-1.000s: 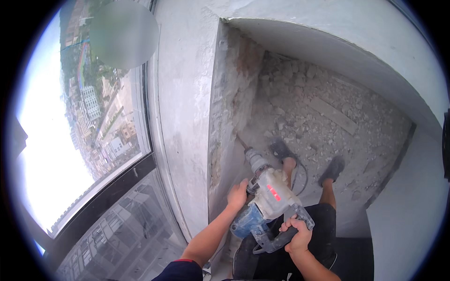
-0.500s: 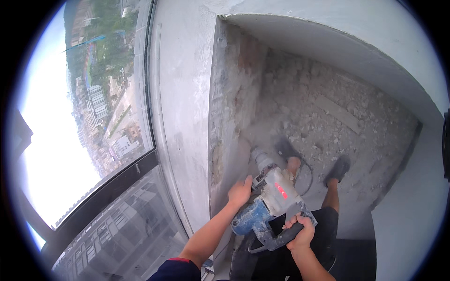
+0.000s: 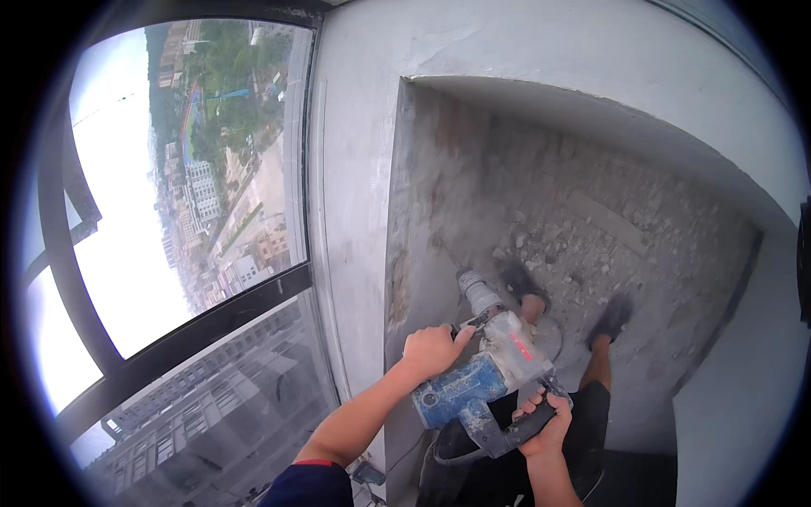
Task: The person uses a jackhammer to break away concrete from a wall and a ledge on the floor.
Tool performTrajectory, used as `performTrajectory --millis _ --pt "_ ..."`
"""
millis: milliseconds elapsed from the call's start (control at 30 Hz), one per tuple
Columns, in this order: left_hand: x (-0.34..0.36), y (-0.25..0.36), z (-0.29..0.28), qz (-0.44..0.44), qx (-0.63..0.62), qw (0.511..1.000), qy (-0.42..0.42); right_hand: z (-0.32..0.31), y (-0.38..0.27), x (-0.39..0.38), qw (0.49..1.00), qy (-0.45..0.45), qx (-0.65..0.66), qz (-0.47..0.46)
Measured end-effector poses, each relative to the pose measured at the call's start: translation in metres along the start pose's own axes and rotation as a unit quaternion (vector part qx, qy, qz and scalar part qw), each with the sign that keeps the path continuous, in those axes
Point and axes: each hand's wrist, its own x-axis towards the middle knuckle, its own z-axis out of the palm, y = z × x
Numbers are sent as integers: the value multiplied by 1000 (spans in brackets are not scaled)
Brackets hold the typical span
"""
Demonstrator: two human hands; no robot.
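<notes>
A dusty rotary hammer drill [image 3: 511, 351], with a grey body, blue motor housing and metal chuck, is held in front of my legs. My left hand [image 3: 429, 351] is closed around its side handle, near the chuck. Around the black rear handle, the fingers of my right hand [image 3: 545, 422] are wrapped. From the chuck a thin bit [image 3: 450, 256] points up and left at the rough, chipped wall face [image 3: 422, 203] of the recess. Dust blurs its tip, and I cannot tell whether it is in the wall.
Broken rubble [image 3: 591, 253] covers the recess floor around my shoes [image 3: 612, 319], with a flat strip [image 3: 606, 221] lying among it. To the left stands a dark-framed window [image 3: 220, 313] over a view far below. A cord [image 3: 410, 452] hangs by the lower wall.
My view has tilted, so the window and wall sit lower and further right. The bit shows more clearly. Both hands keep their hold on the drill.
</notes>
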Motion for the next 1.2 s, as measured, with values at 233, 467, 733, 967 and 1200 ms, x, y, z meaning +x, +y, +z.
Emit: performTrajectory --millis 233,467,733,967,1200 --pt "9 -4 -33 10 1 998 -58 32 7 -15 999 38 2 19" --pt "36 -26 22 -33 -302 940 -153 45 -2 -7 983 28 -148 -103" --pt "56 -54 113 25 -665 730 -157 47 34 -27 880 -52 -398 -255" --pt "61 -42 124 42 -675 735 -48 68 39 -27 857 -59 -421 -290" --pt "69 -42 141 7 -604 795 47 55 60 -30 801 -56 -489 -341"
